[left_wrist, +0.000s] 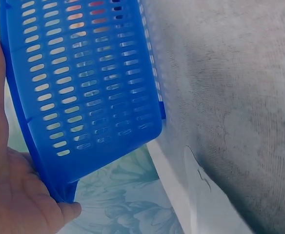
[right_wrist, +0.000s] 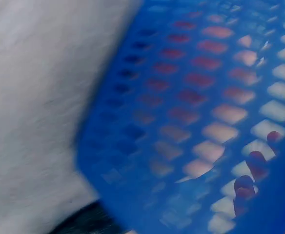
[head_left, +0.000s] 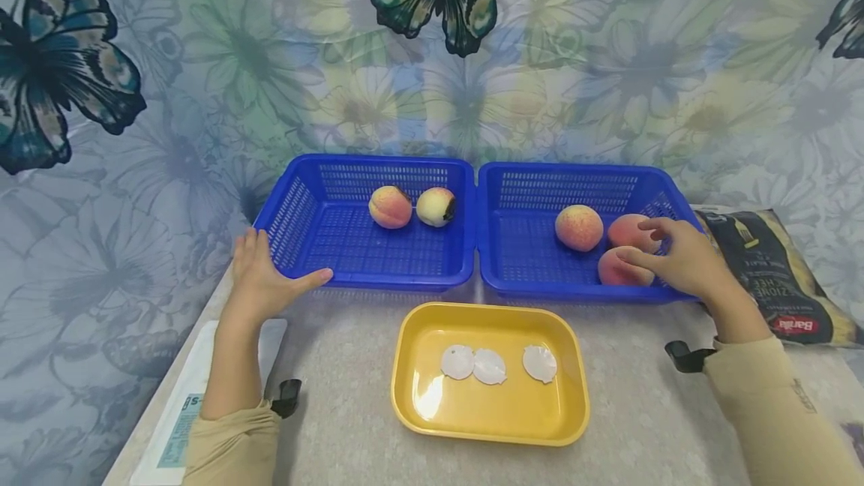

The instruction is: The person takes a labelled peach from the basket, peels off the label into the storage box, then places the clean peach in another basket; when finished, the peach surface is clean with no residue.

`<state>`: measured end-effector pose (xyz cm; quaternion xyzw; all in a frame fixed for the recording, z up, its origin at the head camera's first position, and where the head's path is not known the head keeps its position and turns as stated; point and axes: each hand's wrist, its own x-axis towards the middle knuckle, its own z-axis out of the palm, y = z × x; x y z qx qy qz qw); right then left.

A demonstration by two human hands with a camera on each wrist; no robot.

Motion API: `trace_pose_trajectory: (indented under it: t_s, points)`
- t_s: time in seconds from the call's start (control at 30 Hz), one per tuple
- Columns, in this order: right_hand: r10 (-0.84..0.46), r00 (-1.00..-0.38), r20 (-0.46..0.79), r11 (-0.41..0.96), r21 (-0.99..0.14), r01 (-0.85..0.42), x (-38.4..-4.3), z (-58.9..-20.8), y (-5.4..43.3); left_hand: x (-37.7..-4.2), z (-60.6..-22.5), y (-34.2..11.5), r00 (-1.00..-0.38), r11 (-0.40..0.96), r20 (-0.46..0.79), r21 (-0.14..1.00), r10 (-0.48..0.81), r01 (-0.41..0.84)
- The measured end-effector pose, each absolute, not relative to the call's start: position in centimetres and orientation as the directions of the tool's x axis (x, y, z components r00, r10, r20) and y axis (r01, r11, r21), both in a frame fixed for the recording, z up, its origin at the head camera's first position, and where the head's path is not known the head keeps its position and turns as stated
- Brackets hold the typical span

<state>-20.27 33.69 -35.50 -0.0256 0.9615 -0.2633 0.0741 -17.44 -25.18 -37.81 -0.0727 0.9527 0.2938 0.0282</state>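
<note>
Two blue plastic baskets stand side by side at the back of the table. The left basket [head_left: 391,278] holds a pinkish-yellow peach [head_left: 390,207] and a paler peach [head_left: 432,207] with a dark patch. My left hand [head_left: 259,280] rests at its front left corner, thumb stretched along the front rim; its rim also shows by the fingers in the left wrist view. Three peaches lie in the right basket [head_left: 526,287]: one [head_left: 578,228] apart, one [head_left: 631,232] behind and one [head_left: 624,267] in front. Over these last two, my right hand [head_left: 688,257] spreads thumb and fingers; contact is unclear.
A yellow tray [head_left: 486,426] with three white round pieces [head_left: 489,366] stands in front of the baskets. At the right lies a dark Barilla bag [head_left: 769,276]; a white packet [head_left: 158,437] lies under the left forearm. A butterfly-print cloth [head_left: 472,103] hangs behind.
</note>
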Motion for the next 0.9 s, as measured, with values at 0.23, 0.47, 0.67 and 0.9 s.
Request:
trace_pose_trajectory:
  t_s: [0.23,0.47,0.67,0.9]
  points:
    - [-0.154,-0.988,-0.002,0.801,-0.586,-0.124,-20.5,-33.3,29.3,-17.6,-38.0,-25.2,-0.986,0.795,-0.088,0.584,-0.138,-0.164]
    - [-0.271,-0.962,0.026,0.752,-0.618,-0.229,-21.7,-31.5,22.8,-17.2,-38.4,-25.5,-0.986,0.772,-0.064,0.615,-0.153,-0.160]
    - [-0.369,-0.928,0.050,0.716,-0.622,-0.318,-22.8,-31.5,17.5,-17.2,-38.5,-25.5,-0.987,0.771,-0.050,0.619,-0.153,-0.151]
    - [-0.421,-0.906,0.042,0.669,-0.661,-0.341,-23.4,-32.7,12.3,-17.2,-38.3,-25.6,-0.988,0.771,-0.055,0.620,-0.144,-0.147]
